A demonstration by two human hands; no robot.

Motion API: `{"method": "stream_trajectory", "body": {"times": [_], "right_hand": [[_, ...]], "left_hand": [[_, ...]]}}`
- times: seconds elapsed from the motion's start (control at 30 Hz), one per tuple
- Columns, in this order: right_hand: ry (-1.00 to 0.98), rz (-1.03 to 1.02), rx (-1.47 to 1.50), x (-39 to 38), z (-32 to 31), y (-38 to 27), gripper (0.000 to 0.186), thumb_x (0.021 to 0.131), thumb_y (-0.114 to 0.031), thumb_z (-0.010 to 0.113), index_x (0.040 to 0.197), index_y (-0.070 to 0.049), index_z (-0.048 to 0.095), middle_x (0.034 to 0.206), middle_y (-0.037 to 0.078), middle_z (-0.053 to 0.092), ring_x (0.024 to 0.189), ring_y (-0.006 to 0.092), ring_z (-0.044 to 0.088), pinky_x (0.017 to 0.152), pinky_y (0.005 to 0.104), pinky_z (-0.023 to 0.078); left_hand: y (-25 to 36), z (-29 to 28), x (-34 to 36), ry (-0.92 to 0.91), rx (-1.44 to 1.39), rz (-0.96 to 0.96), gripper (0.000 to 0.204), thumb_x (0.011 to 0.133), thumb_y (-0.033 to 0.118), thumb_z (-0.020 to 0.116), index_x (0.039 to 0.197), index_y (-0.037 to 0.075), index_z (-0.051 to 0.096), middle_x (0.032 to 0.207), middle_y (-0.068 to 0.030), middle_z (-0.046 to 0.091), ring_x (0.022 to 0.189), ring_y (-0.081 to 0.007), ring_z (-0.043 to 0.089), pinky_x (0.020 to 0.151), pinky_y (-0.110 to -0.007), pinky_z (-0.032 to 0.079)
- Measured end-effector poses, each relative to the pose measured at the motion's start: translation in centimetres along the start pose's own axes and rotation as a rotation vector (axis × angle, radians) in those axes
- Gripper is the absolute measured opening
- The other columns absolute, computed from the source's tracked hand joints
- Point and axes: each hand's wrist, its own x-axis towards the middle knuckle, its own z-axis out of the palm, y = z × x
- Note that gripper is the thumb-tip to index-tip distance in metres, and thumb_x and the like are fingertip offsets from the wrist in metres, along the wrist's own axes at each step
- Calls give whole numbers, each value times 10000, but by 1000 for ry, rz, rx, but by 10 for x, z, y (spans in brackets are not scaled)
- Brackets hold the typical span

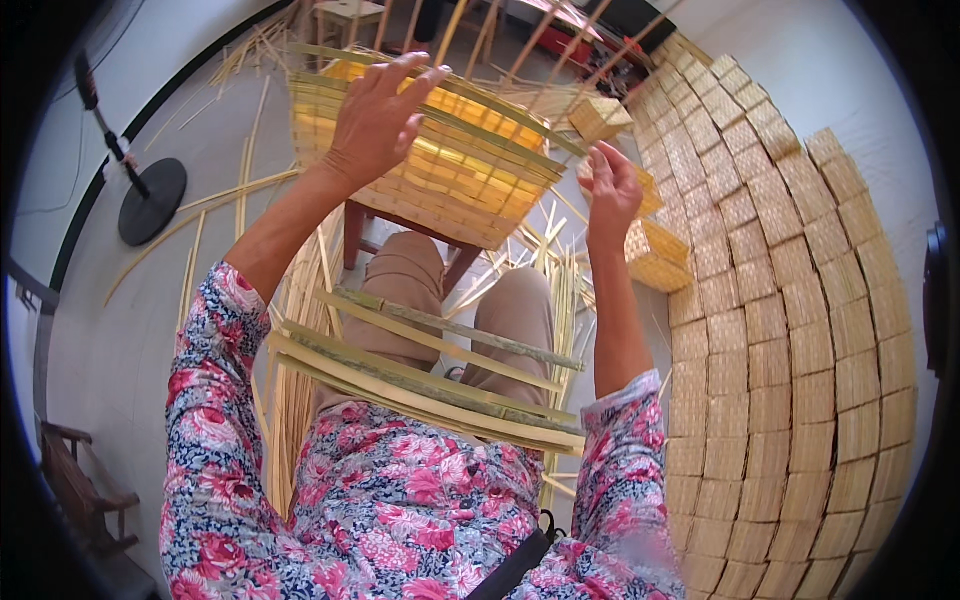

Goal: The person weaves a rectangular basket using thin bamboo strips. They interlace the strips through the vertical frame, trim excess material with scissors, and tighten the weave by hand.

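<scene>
In front of my knees a woven bamboo basket (420, 175) rests on a dark red wooden stool (353, 228), with upright stakes rising from its far side. My left hand (378, 118) lies over the basket's near upper edge, fingers stretched out and apart, touching the weave. At the right corner, my right hand (612, 188) pinches the end of a green bamboo strip (530, 122) that runs along the upper edge. Across my lap lie several loose bamboo strips (430, 385), some green, some pale.
Finished woven baskets (780, 330) stand stacked in rows along the right wall. A few more baskets (655, 250) sit beyond my right forearm. Long split strips (245, 190) litter the floor. On the left are a round black stand base (153, 201) and a small wooden chair (85, 480).
</scene>
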Motion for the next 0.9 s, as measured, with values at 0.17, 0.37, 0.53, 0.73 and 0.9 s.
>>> {"method": "stream_trajectory", "body": {"times": [0.17, 0.37, 0.53, 0.73, 0.9], "right_hand": [[-73, 98, 125, 12, -4, 9, 155, 953, -167, 663, 1015, -24, 669, 926, 30, 660, 831, 96, 638, 622, 252, 570], [-22, 45, 108, -5, 9, 11, 128, 988, -142, 599, 978, -15, 617, 858, 34, 628, 753, 83, 625, 561, 234, 570], [-14, 14, -102, -15, 19, 23, 188, 1025, -169, 516, 969, 2, 573, 824, 54, 591, 684, 88, 594, 507, 245, 555], [-5, 2, 128, -15, 15, 56, 95, 954, -110, 533, 1001, -31, 559, 869, 30, 528, 746, 124, 547, 532, 268, 559], [-45, 73, 104, -19, 9, 43, 190, 1047, -226, 487, 1071, -41, 518, 977, 72, 588, 858, 159, 627, 719, 312, 599]], "left_hand": [[9, 12, 2, -13, -9, 18, 716, 772, -4, 678, 1420, 227, 483, 1360, -101, 486, 1111, -288, 531, 935, -395, 458], [12, 16, -5, 26, -20, 12, 724, 777, -10, 668, 1427, 246, 478, 1342, -103, 491, 1052, -291, 568, 874, -404, 492], [14, 27, -21, 0, 2, -30, 668, 804, 8, 624, 1419, 230, 487, 1340, -117, 496, 1053, -316, 593, 871, -413, 510], [9, 35, -21, 81, -46, -30, 590, 782, -3, 594, 1345, 176, 565, 1276, -159, 551, 1007, -351, 636, 826, -441, 530], [0, 0, -28, 94, -162, -54, 672, 773, 1, 638, 1409, 159, 491, 1337, -160, 499, 1108, -348, 562, 912, -431, 489]]}}
